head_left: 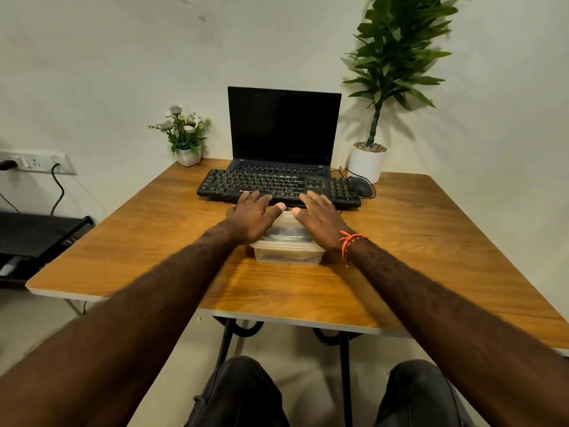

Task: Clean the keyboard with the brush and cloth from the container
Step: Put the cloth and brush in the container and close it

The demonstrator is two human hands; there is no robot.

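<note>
The keyboard (278, 188), black and full-sized, lies across the far middle of a wooden desk (129, 241), in front of an open laptop (284, 127) with a dark screen. Just before it sits a clear plastic container (288, 252) with its lid on; its contents cannot be made out through the cloudy walls. Both hands reach over the container, the left hand (251, 218) and the right hand (320, 220) flat with fingers spread and straight, fingertips over the keyboard's near edge, holding nothing. Whether the palms touch the lid cannot be told. The container looks light, thin-walled and somewhat flexible, its smooth sides likely slippery; it would best be steadied at one short side while the lid is peeled up at a corner. A mouse (363, 187) lies just right of the keyboard.
</note>
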